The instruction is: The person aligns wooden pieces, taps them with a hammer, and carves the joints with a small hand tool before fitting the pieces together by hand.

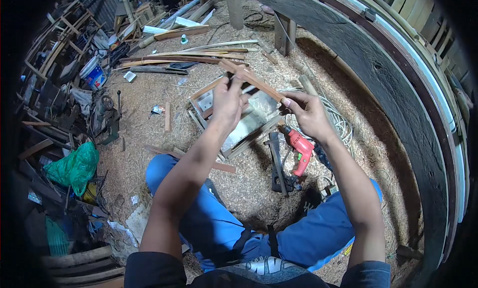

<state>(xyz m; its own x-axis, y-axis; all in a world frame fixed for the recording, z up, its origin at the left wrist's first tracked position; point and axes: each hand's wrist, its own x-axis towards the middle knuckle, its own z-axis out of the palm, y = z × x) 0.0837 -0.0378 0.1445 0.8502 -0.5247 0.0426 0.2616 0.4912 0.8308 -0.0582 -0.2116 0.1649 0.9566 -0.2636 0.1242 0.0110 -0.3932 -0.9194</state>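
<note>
Both hands hold a narrow strip of reddish wood (264, 86) up in front of me, slanting down from upper left to lower right. My left hand (230, 100) grips it near its upper-left end, fingers curled round it. At the lower-right end, my right hand (309, 114) pinches it between thumb and fingers. Below the hands stands a low wooden frame or box (244, 130) with a pale flat top, partly hidden by them. To its right lie a red power drill (301, 149) and a hammer (277, 161) on the ground.
Sawdust covers the floor. A coiled pale cable (343, 120) lies right, beside a thick dark beam (383, 71). Long wood strips (194, 56) are ahead. Scrap, a white bucket (93, 73) and a green plastic bag (77, 166) crowd the left. A loose board (219, 165) lies near my knees.
</note>
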